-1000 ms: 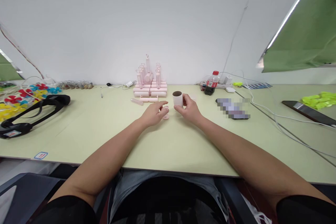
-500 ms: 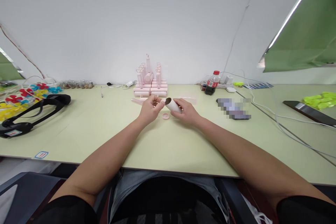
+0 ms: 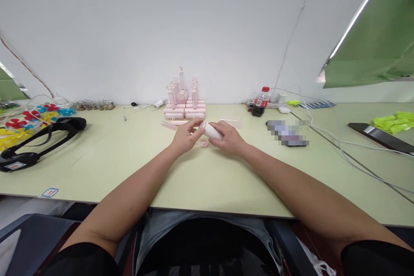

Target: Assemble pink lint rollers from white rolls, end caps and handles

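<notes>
In my right hand (image 3: 228,138) is a white paper roll (image 3: 213,132), its sides wrapped by my fingers and its left end tilted up. My left hand (image 3: 186,136) pinches a small pale pink end cap (image 3: 203,125) against that left end, and the roll's dark hollow is now covered. Just below the roll, a round pink ring-like piece (image 3: 203,143) lies flat on the table. Behind my hands lie a clear pinkish cover (image 3: 230,122) on the right and another pinkish strip (image 3: 168,125) on the left.
Pink lint rollers (image 3: 184,110) are stacked by the wall, several with upright handles. A cola bottle (image 3: 260,102), a blurred phone (image 3: 286,133) and white cables (image 3: 336,140) are to the right. Black headgear (image 3: 42,142) and colourful plastic flowers (image 3: 30,116) lie left.
My left hand has brought the pink cap onto the roll's end, covering its dark opening. My right hand keeps the roll in nearly the same place.
</notes>
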Action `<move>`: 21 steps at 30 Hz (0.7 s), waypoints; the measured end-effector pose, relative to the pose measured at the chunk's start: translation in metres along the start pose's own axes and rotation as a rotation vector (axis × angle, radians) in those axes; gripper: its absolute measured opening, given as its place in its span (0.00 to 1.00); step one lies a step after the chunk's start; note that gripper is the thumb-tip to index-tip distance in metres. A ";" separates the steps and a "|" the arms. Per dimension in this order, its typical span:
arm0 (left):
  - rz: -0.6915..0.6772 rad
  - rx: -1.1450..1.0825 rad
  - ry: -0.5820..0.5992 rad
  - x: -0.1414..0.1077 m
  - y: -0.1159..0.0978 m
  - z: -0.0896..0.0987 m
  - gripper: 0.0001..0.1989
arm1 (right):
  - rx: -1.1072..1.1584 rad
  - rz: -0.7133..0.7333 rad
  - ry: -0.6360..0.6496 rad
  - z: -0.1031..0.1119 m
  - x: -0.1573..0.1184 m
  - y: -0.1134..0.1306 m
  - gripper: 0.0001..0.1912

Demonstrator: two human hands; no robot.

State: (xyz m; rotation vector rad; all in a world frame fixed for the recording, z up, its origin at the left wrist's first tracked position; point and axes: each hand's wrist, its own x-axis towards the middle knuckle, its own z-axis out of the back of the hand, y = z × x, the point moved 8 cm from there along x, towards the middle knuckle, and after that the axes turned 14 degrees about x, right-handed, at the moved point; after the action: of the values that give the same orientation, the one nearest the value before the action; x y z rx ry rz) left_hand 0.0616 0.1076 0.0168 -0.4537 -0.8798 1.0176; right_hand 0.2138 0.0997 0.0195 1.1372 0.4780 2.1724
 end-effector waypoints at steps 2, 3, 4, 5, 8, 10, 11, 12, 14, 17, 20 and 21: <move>-0.006 -0.005 0.011 0.000 0.000 -0.001 0.21 | 0.008 0.003 -0.005 0.000 0.000 0.000 0.23; -0.007 -0.005 0.011 0.000 -0.001 -0.001 0.22 | 0.012 -0.001 -0.006 0.000 0.000 0.000 0.23; -0.009 -0.005 0.007 0.000 -0.001 -0.001 0.24 | 0.016 -0.010 -0.007 0.000 0.000 0.000 0.23; -0.012 -0.003 -0.004 -0.001 -0.002 0.000 0.27 | 0.020 -0.023 -0.010 0.001 0.000 -0.001 0.23; -0.030 0.010 -0.122 -0.004 -0.008 0.012 0.39 | 0.025 -0.060 -0.027 0.002 0.000 -0.004 0.23; -0.057 0.032 -0.154 -0.007 -0.014 0.016 0.42 | 0.025 -0.067 -0.052 0.004 0.000 -0.006 0.23; -0.078 0.047 -0.107 -0.008 -0.017 0.013 0.40 | 0.023 -0.060 -0.066 0.005 -0.001 -0.006 0.23; -0.101 0.063 -0.027 -0.008 -0.020 0.006 0.38 | 0.021 -0.050 -0.078 0.006 -0.001 -0.005 0.23; -0.143 0.097 0.133 -0.011 -0.024 -0.007 0.35 | 0.018 -0.027 -0.097 0.006 -0.002 -0.003 0.24; -0.121 0.178 0.125 -0.011 -0.023 -0.010 0.37 | 0.021 -0.068 -0.154 0.011 -0.003 -0.004 0.31; -0.011 0.346 0.077 -0.010 -0.013 -0.011 0.36 | 0.010 -0.137 -0.231 0.020 -0.004 -0.009 0.38; 0.014 0.413 0.097 -0.010 -0.010 -0.014 0.34 | 0.006 -0.148 -0.250 0.022 -0.004 -0.010 0.38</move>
State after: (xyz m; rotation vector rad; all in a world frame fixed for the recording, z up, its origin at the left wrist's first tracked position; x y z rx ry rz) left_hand 0.0756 0.0945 0.0115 -0.1570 -0.5597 1.1464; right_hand 0.2376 0.1052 0.0241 1.3129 0.4426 1.8728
